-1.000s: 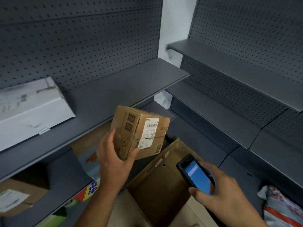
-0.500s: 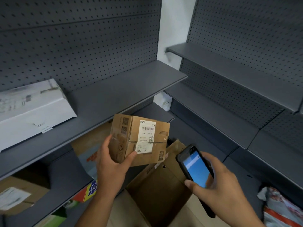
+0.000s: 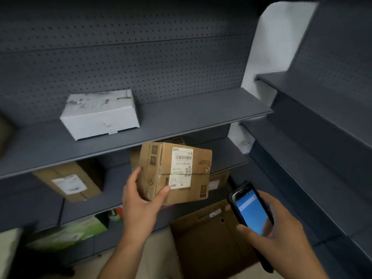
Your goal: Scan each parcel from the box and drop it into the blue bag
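My left hand (image 3: 141,200) grips a brown cardboard parcel (image 3: 199,164) by its lower left corner and holds it up in front of the shelves. Its white barcode label faces me. My right hand (image 3: 275,232) holds a black handheld scanner (image 3: 249,212) with a lit blue screen, just right of and below the parcel. Below both hands stands the open cardboard box (image 3: 205,240), its inside dark and its contents hidden. The blue bag is not in view.
Grey pegboard shelving fills the left and right sides. A white box (image 3: 100,115) rests on the upper left shelf (image 3: 181,119). Brown cartons (image 3: 68,182) sit on the shelf below, and a green package (image 3: 70,232) lies lower left.
The view has swung left, showing more of the left shelving. The parcel has tilted so its label faces me squarely. The scanner has come up closer to the parcel.
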The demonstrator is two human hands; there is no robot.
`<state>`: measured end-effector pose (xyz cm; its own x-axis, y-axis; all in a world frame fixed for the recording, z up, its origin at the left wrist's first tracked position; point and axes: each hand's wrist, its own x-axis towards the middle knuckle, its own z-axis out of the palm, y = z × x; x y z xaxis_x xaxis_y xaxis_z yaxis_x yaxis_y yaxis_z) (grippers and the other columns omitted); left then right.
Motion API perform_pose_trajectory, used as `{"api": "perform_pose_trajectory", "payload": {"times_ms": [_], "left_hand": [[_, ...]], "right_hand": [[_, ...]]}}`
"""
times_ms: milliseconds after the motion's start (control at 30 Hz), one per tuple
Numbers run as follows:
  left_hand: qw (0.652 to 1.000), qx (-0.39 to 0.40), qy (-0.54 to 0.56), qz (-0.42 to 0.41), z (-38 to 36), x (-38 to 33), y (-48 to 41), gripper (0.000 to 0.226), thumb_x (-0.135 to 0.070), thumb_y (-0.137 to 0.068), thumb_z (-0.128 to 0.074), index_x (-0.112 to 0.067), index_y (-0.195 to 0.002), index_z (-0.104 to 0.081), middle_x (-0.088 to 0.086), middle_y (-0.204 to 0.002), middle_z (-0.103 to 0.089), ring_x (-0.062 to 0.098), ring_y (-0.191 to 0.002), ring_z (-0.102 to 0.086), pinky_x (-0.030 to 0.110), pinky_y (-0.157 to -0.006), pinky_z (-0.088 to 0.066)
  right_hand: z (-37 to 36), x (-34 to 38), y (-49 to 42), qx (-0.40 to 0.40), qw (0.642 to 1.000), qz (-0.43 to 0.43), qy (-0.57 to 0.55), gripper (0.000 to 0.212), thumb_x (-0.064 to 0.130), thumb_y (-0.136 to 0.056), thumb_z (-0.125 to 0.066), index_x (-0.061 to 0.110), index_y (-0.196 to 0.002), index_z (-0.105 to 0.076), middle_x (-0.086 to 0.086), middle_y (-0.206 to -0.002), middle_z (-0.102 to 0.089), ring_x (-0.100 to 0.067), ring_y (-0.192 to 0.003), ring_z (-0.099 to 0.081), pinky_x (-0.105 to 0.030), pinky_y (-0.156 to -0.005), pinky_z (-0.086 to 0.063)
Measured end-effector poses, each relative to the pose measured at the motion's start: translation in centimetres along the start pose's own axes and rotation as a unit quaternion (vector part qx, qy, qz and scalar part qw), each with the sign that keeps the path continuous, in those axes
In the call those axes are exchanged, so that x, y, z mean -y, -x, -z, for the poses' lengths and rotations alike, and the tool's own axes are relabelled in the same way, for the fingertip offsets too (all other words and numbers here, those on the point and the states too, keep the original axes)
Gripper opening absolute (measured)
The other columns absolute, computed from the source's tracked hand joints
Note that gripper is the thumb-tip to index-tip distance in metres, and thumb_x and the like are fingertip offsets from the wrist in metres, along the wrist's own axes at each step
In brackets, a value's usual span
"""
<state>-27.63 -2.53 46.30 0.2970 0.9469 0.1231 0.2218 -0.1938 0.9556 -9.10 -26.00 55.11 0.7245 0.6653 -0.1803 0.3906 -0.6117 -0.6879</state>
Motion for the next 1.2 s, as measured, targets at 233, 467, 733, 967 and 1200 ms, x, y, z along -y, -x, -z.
{"api": "perform_pose_trajectory", "payload": {"times_ms": [233,467,733,967,1200], "left_hand": [[0.988,-0.136,0.050,0.047,3.4,0.1,9.2,0.085,-0.068,-0.058,-0.085,-0.072,-0.130,-0.039,-0.036,-0.130,-0.056,-0.010,-0.123,-0.052,0.025,-0.096,-0.049],[0.958,-0.270,0.031,0.096,9.6,0.3,18.0,0.088,-0.061,-0.058,-0.086,-0.062,-0.135,-0.043,-0.017,-0.139,-0.056,0.000,-0.128,-0.054,0.037,-0.105,-0.051],[0.903,-0.408,-0.002,0.133,20.0,2.2,27.2,0.095,-0.070,-0.062,-0.083,-0.054,-0.145,-0.041,-0.018,-0.145,-0.052,0.008,-0.134,-0.051,0.047,-0.106,-0.052],[0.851,-0.502,-0.008,0.155,31.6,5.1,38.7,0.090,-0.068,-0.063,-0.083,-0.057,-0.142,-0.041,-0.019,-0.142,-0.054,0.008,-0.133,-0.051,0.047,-0.105,-0.052],[0.802,-0.571,-0.001,0.175,43.6,7.5,48.8,0.092,-0.066,-0.062,-0.083,-0.050,-0.143,-0.043,-0.016,-0.142,-0.055,0.009,-0.133,-0.051,0.049,-0.106,-0.051]], "right_hand": [[-0.4,0.3,-0.6,0.098,0.986,0.131,0.012,0.100,0.054,-0.058,-0.086,0.040,-0.143,-0.035,0.018,-0.137,-0.048,-0.002,-0.119,-0.041,-0.023,-0.091,-0.038],[-3.9,3.8,1.0,0.207,0.955,0.211,0.005,0.104,0.061,-0.051,-0.086,0.055,-0.138,-0.030,0.031,-0.122,-0.038,0.006,-0.110,-0.036,-0.017,-0.088,-0.034],[-12.3,10.3,8.3,0.320,0.891,0.319,0.046,0.101,0.052,-0.056,-0.088,0.048,-0.140,-0.032,0.023,-0.137,-0.042,-0.002,-0.118,-0.043,-0.016,-0.085,-0.039],[-20.8,16.0,20.0,0.391,0.826,0.402,0.049,0.079,0.063,-0.059,-0.081,0.069,-0.117,-0.028,0.058,-0.108,-0.031,0.034,-0.101,-0.029,-0.008,-0.067,-0.035],[-29.0,20.1,32.8,0.418,0.782,0.458,0.058,0.086,0.074,-0.053,-0.073,0.063,-0.126,-0.030,0.043,-0.119,-0.041,0.011,-0.109,-0.044,-0.021,-0.080,-0.042]]}}
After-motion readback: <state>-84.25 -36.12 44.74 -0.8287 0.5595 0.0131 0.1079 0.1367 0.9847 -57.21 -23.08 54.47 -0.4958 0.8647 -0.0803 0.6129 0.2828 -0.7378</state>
